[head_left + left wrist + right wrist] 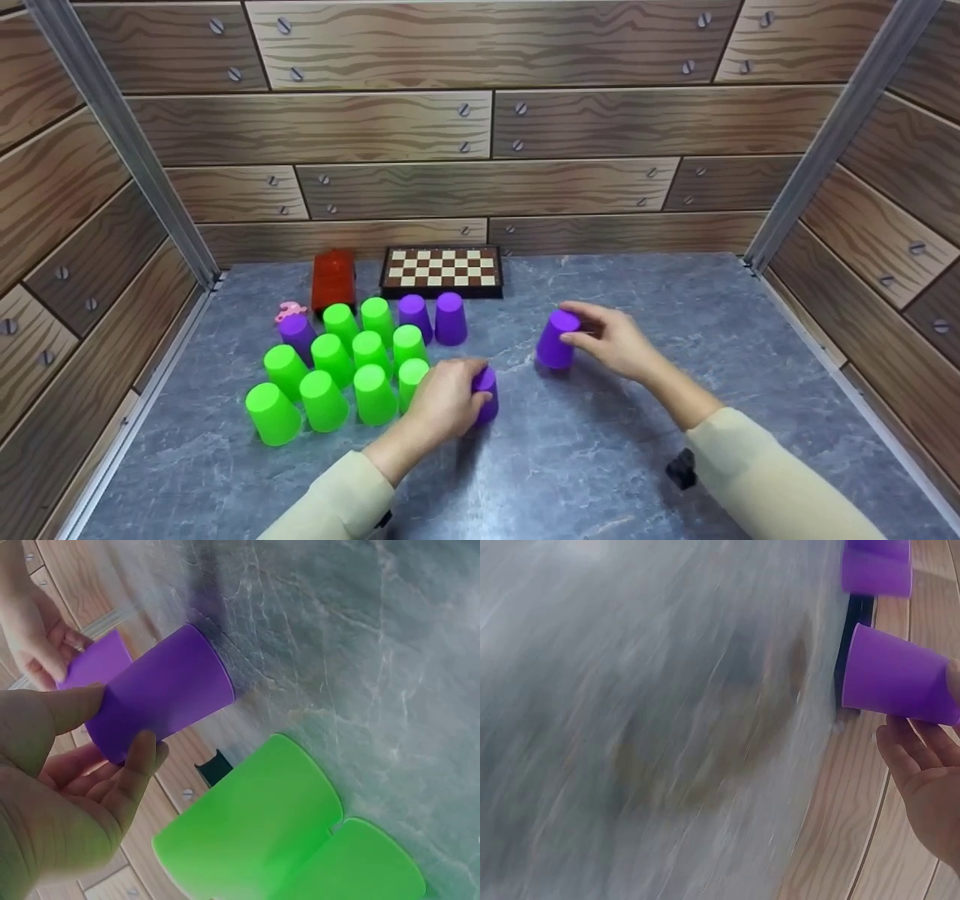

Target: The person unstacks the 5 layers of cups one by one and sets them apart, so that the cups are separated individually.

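My left hand [448, 397] pinches an upside-down purple cup [487, 396] between thumb and fingers near its narrow base, just right of the green cups. In the left wrist view, the thumb and fingertips press on that purple cup [165, 690]. Farther right, my right hand [613, 343] grips a second purple cup [555, 343], mouth down and tilted a little. The right wrist view shows this cup [900, 679] with fingers along one side. Whether either rim touches the table is hard to tell. Several green cups [324, 401] stand upside down in rows to the left, partly hidden by my left hand.
Behind the green cups are three more purple cups, one at left [298, 335] and a pair [450, 319] nearer the middle. A checkered board [444, 268], a red box [334, 281] and a small pink object [289, 312] lie farther back. Wood-patterned walls [405, 124] enclose the grey table [675, 300].
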`<action>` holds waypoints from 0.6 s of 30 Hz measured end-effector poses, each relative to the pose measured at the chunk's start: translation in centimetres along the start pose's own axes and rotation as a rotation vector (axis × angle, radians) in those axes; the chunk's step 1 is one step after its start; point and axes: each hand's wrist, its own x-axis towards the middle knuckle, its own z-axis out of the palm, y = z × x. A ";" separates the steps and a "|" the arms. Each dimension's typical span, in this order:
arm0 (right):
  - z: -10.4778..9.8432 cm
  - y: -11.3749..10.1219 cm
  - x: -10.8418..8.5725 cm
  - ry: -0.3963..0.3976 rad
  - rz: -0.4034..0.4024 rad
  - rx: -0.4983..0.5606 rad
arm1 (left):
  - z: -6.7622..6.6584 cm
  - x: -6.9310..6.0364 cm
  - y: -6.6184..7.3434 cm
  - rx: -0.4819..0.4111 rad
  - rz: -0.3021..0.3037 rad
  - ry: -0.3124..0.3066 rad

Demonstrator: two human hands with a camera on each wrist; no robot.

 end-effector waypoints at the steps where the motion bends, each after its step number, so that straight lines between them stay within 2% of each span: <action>1: 0.5 -0.3 0.4 -0.005 -0.007 0.006 | 0.0 0.1 0.1 0.005 -0.007 -0.003; 9: 4.4 -2.2 3.0 -0.031 0.006 0.032 | 0.2 0.5 0.1 -0.002 -0.050 -0.016; 13: 5.9 -2.3 4.1 -0.040 -0.033 0.049 | 0.1 0.5 0.0 -0.010 -0.052 -0.016; 18: 7.3 -2.2 4.7 -0.061 -0.023 0.065 | -0.1 0.3 0.0 -0.007 -0.048 -0.005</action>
